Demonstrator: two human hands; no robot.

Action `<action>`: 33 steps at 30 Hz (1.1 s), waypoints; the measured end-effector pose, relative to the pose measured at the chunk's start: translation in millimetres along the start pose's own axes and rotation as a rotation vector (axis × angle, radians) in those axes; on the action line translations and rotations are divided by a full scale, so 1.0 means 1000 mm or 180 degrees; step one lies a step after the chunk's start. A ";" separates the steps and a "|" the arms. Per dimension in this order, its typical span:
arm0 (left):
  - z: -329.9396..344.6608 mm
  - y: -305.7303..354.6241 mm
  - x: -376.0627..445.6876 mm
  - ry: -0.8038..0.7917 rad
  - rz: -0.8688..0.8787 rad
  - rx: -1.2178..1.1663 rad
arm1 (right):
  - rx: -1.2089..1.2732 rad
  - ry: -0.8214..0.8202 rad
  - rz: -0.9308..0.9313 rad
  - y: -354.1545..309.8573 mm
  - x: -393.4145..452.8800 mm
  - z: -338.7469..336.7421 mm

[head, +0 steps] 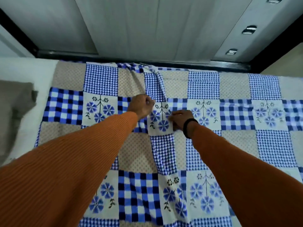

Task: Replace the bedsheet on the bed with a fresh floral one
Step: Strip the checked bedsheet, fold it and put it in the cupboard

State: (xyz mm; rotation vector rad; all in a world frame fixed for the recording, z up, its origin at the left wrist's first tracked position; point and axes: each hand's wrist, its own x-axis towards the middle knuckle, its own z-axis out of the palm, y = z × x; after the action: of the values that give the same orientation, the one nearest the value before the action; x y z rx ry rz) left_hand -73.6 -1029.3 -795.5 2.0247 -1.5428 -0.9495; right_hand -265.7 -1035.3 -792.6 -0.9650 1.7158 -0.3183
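both hands (161, 114) pinch a raised fold of the blue floral bedsheet (236, 112) spread across the bed.

Pale panelled wardrobe doors (147, 27) with metal handles (249, 29) above a dark, perhaps wooden, base rail (213, 65).

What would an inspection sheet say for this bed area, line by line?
Surface: mattress, bare white at the far left, otherwise under the sheet.
Job's things: floral sheet spread out, with a raised fold running down its middle.
Clutter: grey cloth lying at the left edge.
Hands: left hand grips the fold; right hand pinches it from the other side; a black band is on the right wrist.
Cables: nothing seen.
Surroundings: white panels with a dark frame behind the bed; metal handles at upper right.
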 end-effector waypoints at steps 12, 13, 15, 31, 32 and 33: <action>0.020 0.048 0.173 0.0568 -0.0738 0.0263 | -0.0870 0.0268 -0.1217 -0.074 0.087 0.006; 0.020 0.050 0.180 0.0577 -0.0814 0.0216 | -0.0910 0.0308 -0.1296 -0.079 0.090 0.004; 0.019 0.061 0.193 0.0623 -0.0855 0.0122 | -0.0844 0.0451 -0.1335 -0.086 0.096 -0.004; 0.108 0.173 0.233 0.0407 0.0605 -0.0147 | -0.0694 0.1091 -0.0953 -0.057 0.143 -0.162; 0.115 0.172 0.233 0.0324 0.0568 -0.0118 | -0.0746 0.1076 -0.0916 -0.052 0.145 -0.165; 0.119 0.169 0.232 0.0242 0.0535 -0.0079 | -0.0800 0.1057 -0.0864 -0.049 0.145 -0.165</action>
State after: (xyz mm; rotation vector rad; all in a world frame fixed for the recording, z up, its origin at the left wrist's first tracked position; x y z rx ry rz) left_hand -238.5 -1291.6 -821.2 1.8584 -1.6222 -0.8136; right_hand -403.4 -1213.5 -797.3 -1.3972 1.9578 -0.4680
